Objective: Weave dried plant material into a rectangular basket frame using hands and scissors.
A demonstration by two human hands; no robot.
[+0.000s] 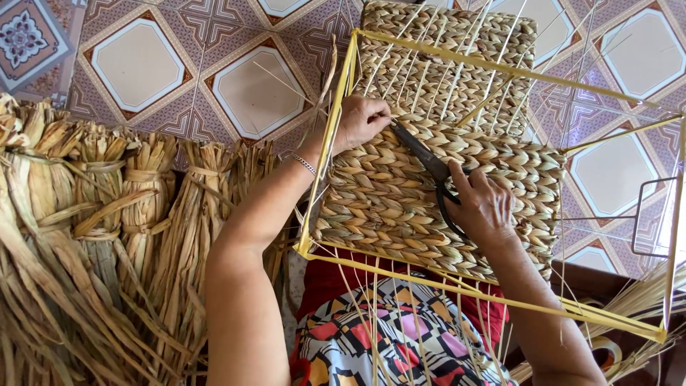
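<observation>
A half-woven basket of braided straw (pixel 400 214) sits on a yellow wire frame (pixel 493 68) resting over my lap. My right hand (pixel 482 204) grips the handles of black scissors (pixel 429 163), whose blades point up-left across the weave. My left hand (pixel 361 120) is closed at the top edge of the woven panel, right at the scissor tips, pinching a strand there. Thin pale stakes (pixel 457 64) run upward from the weave across the frame.
Bundles of dried straw (pixel 107 207) lie piled at the left on a patterned tile floor (pixel 214 64). More loose strands (pixel 643 300) lie at the lower right. A metal handle (pixel 654 214) sticks out at the frame's right side.
</observation>
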